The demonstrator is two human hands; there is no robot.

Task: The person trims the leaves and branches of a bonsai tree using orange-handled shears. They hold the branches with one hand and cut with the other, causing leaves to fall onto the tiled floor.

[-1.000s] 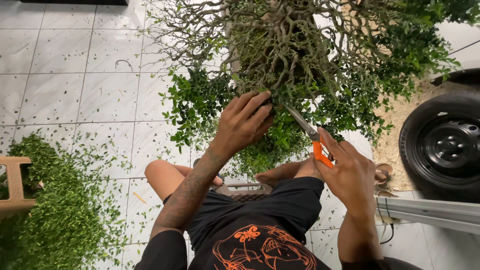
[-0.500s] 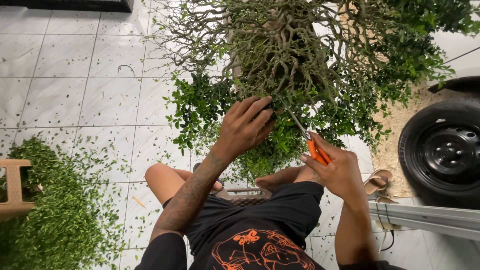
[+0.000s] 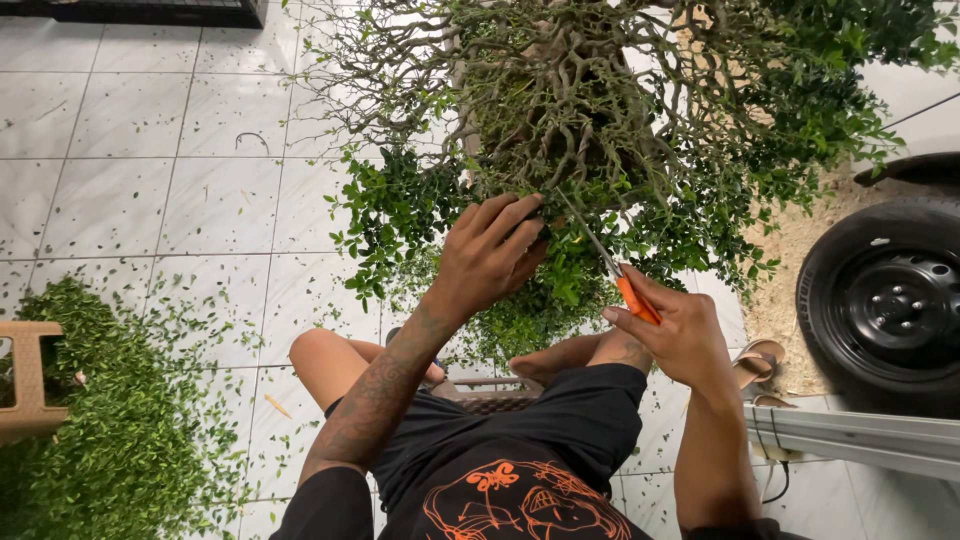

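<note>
Bonsai tree point(image 3: 590, 110), left hand point(image 3: 490, 255) gripping, scissors point(image 3: 615, 270)

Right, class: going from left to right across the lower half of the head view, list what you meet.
Wooden stool → heap of green clippings → left hand on the shrub's twigs → orange-handled scissors in the right hand → sandal → black car tyre.

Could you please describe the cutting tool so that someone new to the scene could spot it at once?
Start at the big twisted shrub at top centre. Below its branches, the right hand holds scissors; their bright orange handles stand out from the green and grey around them.
</note>
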